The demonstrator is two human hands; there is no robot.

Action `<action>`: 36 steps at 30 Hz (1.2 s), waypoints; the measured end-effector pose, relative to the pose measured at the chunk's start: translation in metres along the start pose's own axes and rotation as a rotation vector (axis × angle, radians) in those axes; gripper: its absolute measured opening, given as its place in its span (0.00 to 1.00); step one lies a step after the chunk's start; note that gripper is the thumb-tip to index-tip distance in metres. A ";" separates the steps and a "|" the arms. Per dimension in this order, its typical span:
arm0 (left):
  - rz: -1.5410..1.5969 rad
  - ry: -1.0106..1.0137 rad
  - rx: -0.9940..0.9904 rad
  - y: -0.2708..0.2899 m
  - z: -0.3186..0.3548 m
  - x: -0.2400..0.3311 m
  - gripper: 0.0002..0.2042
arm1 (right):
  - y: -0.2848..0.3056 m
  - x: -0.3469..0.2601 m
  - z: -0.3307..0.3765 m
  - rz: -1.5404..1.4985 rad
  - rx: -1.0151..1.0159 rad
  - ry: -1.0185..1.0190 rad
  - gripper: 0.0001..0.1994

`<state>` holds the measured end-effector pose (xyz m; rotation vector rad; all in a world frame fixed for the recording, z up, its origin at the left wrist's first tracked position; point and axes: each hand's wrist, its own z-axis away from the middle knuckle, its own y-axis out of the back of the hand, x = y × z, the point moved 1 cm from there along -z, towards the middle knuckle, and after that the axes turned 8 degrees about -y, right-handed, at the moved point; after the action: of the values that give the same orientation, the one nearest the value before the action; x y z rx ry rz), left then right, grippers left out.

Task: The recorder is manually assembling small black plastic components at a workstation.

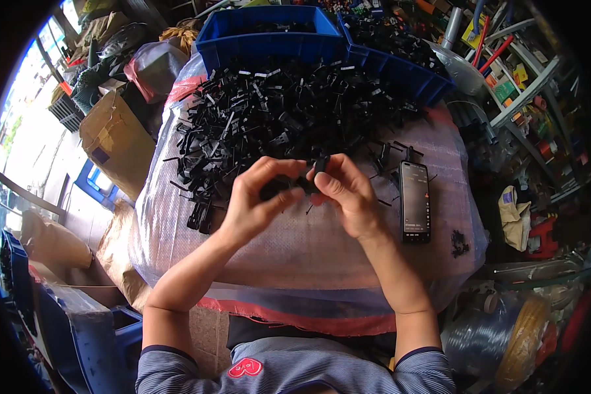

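In front of me, over the near edge of a heap of black plastic parts (269, 118), both hands are raised close together. Between the thumb and fingers of my right hand (351, 197) is pinched a small black plastic part (320, 163). My left hand (253, 197) curls round the left side of this part, its thumb and forefinger pointing toward the right hand. Much of the part is hidden by the fingers, and its dark colour blends into the heap behind. Several similar parts, some with thin pins sticking out, lie just beyond the hands.
A blue bin (272, 49) and a second blue bin (400, 71) with black parts stand behind the heap. To the right lie a phone (415, 203) and a cluster of small black pieces (459, 243). A woven plastic sheet (295, 262) covers the work surface. A cardboard box (115, 141) stands left.
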<state>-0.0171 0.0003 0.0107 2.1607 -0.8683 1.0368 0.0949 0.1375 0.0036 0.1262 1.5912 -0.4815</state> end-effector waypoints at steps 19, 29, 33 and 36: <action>0.337 0.450 -0.061 -0.005 0.003 0.008 0.11 | -0.005 -0.015 0.011 0.164 0.170 0.401 0.09; 0.173 0.049 0.110 -0.004 0.007 0.000 0.07 | -0.016 -0.010 0.011 0.179 -0.059 0.188 0.06; -0.140 -0.325 0.046 -0.006 0.008 0.006 0.10 | -0.006 -0.003 0.008 -0.157 -0.171 -0.182 0.06; -0.210 -0.379 0.030 -0.009 0.010 0.009 0.11 | 0.000 0.005 0.005 -0.418 -0.306 -0.255 0.04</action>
<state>-0.0016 -0.0045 0.0112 2.4560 -0.7685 0.5488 0.0992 0.1350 -0.0014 -0.4914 1.4195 -0.5440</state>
